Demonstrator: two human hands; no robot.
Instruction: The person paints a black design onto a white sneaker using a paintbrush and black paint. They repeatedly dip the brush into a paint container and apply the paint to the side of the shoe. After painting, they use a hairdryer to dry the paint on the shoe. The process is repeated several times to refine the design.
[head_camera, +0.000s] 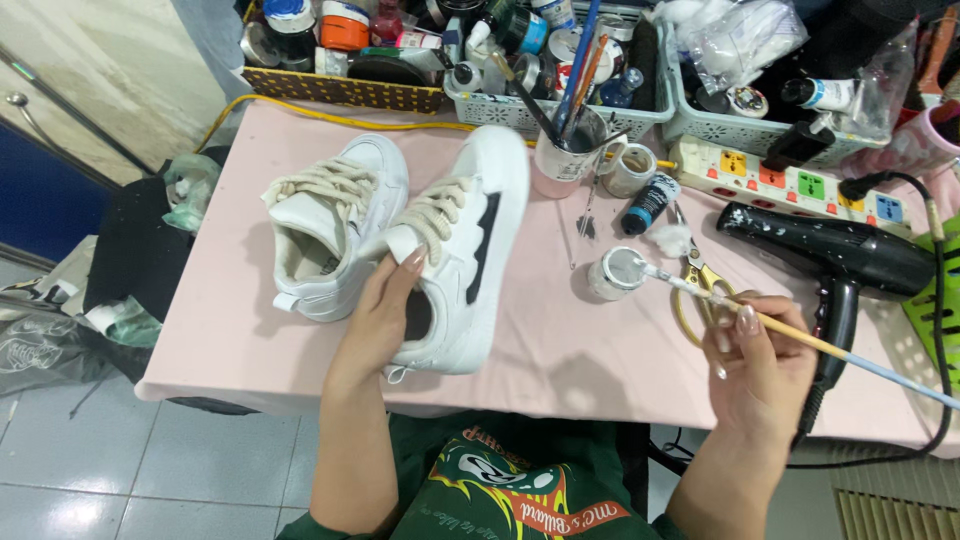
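White sneaker (462, 250) in left hand (378, 318)

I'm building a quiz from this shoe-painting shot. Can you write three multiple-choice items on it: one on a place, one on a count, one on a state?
1. Where does the tip of the paintbrush rest?
A. in the small open jar
B. on the hair dryer
C. in the cup

2. How many white sneakers are on the pink table?
A. one
B. two
C. three

3. What is the left hand doing?
A. lying flat on the table
B. holding scissors
C. gripping a sneaker

Answers:
1 A: the brush tip sits in the small open jar.
2 B: one sneaker lies beside the held sneaker.
3 C: its fingers reach inside the shoe's opening.
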